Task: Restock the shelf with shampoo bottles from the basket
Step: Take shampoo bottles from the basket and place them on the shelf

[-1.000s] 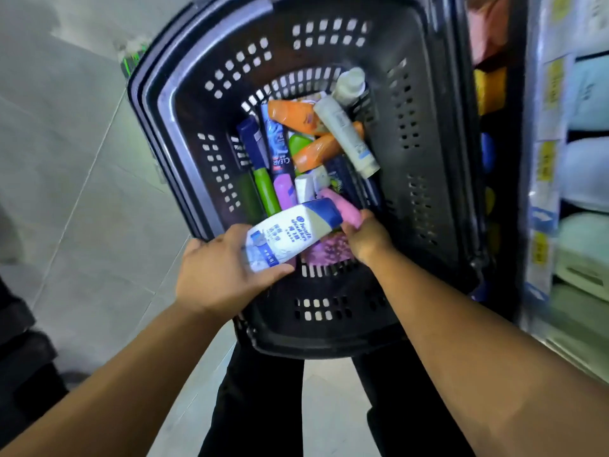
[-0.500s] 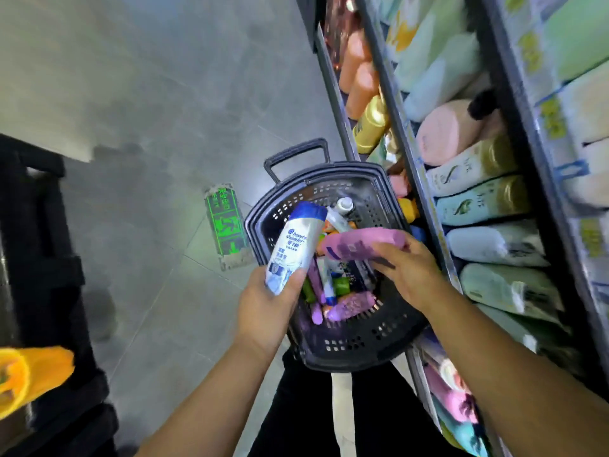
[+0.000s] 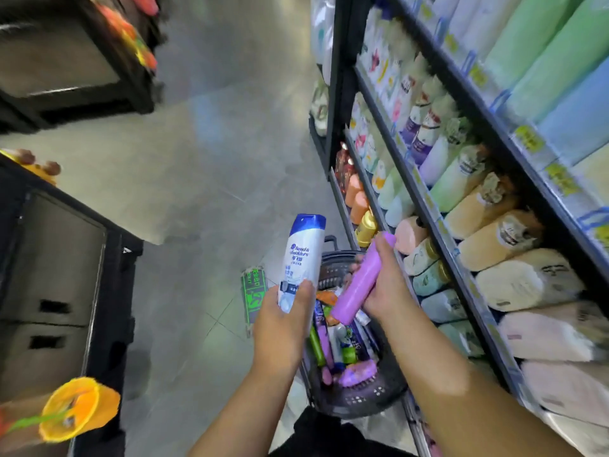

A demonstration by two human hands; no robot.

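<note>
While aloft, left hand (image 3: pixel 282 323) around bottle (image 3: pixel 301 255).

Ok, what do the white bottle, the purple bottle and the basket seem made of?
White bottle: likely plastic, glossy, soft sheen along its side, blue cap. Purple bottle: probably plastic too, duller, even colour without glare. Basket: seemingly rigid dark plastic, its wall pierced with moulded slots.

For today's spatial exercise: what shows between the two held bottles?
Head view: the basket, its far wall and contents, shows between white bottle and purple bottle.
</note>
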